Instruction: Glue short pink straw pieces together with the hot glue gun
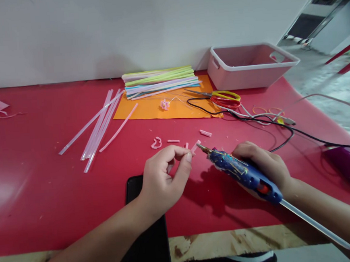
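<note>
Between the thumb and forefinger of my left hand [168, 176] is a small pink straw piece [195, 147]. My right hand [264, 166] is wrapped round a blue glue gun [242, 174], with a clear glue stick [315, 224] poking out of its back end. The gun's metal nozzle is at the pink piece; I cannot tell if they touch. Just beyond my left hand lie a bent pink piece [156, 143], a short straight piece [173, 141] and a small bundle of cut pieces [206, 133]. Below my left wrist is a black phone [150, 246].
Several long pink straws [99, 129] lie left on the red table [47, 197]. At the back, a straw stack [162, 81] and a small pink flower [165, 104] rest on orange paper [149, 113]. Scissors [225, 96], cables [252, 117] and a pink bin [249, 74] are at right.
</note>
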